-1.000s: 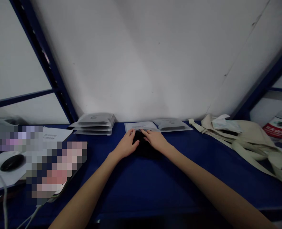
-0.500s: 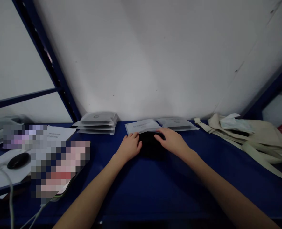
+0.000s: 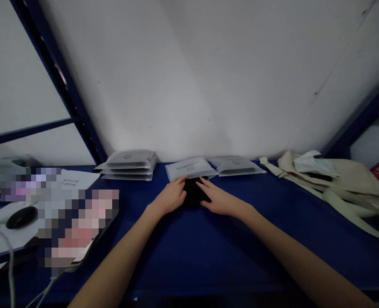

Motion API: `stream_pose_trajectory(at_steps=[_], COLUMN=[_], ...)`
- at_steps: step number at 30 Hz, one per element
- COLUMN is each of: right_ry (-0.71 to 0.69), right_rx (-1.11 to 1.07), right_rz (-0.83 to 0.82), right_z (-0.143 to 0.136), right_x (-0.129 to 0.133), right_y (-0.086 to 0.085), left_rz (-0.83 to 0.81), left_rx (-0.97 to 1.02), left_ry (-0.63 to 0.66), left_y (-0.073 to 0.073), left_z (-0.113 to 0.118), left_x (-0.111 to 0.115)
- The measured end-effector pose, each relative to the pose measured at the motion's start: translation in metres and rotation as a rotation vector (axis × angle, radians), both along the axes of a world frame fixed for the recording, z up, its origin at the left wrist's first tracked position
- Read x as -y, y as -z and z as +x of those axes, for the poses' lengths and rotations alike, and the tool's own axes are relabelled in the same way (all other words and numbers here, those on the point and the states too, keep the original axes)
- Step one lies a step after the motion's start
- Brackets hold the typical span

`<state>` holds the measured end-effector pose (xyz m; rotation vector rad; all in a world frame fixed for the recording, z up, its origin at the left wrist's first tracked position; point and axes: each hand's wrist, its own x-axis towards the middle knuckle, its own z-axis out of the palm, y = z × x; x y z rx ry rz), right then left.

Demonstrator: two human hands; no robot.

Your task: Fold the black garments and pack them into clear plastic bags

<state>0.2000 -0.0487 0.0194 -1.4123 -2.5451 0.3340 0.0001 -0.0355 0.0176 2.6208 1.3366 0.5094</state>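
A black item [image 3: 193,193], soft-looking, lies on the blue table, partly inside or against the mouth of a clear printed bag [image 3: 191,167]; which one is hard to tell. My left hand [image 3: 170,196] is closed at the item's left edge, fingertips near the bag's opening. On the right side my right hand [image 3: 220,199] rests with fingers spread, its fingertips touching the black item and its thumb lower down. The far part of the item is hidden by the bag's edge.
Filled clear bags are stacked [image 3: 130,164] at the back left; another packed bag [image 3: 237,165] lies right of centre. Beige cloth [image 3: 353,175] is heaped at right. At left are papers [image 3: 77,182], a black mouse [image 3: 22,217], a blurred phone-like object [image 3: 87,231] and white cables [image 3: 11,265].
My right hand has moved left and down, its fingers now stretched over the black item. The black item lies flatter and looks smaller. The view has shifted slightly.
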Motion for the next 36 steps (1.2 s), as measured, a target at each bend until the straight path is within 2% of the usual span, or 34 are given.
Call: stream_pose_trajectory(at_steps=[4,10,13,16,21,25,31,36], right_ry=[-0.03,0.085,0.122,0.084,0.061,0.071,0.068,0.05], right_rx=[0.015,0.147,0.173,0.16,0.125,0.168,0.246,0.232], right_rz=[0.083,0.19,0.32,0.4,0.411,0.405,0.318,0.316], right_z=[0.0,-0.007,-0.013,-0.022,-0.042,-0.052,-0.049,-0.044], right_x=[-0.017,-0.031,-0.026,-0.01,0.023,0.034,0.01,-0.011], right_y=[0.01,0.014,0.011,0.005,-0.003,-0.001,0.012,0.016], left_rz=[0.021,0.031,0.048,0.076,0.099,0.109,0.113,0.124], left_rx=[0.007,-0.009,-0.021,-0.038,-0.077,-0.094,-0.068,-0.04], left_ry=[-0.006,-0.042,-0.073,-0.106,-0.134,-0.145,-0.137,-0.111], left_y=[0.002,0.001,0.002,0.003,0.004,0.005,0.006,0.008], left_z=[-0.001,0.0,0.001,0.002,0.002,0.002,0.004,0.004], left_x=[-0.002,-0.003,-0.003,-0.002,-0.001,-0.002,-0.002,-0.005])
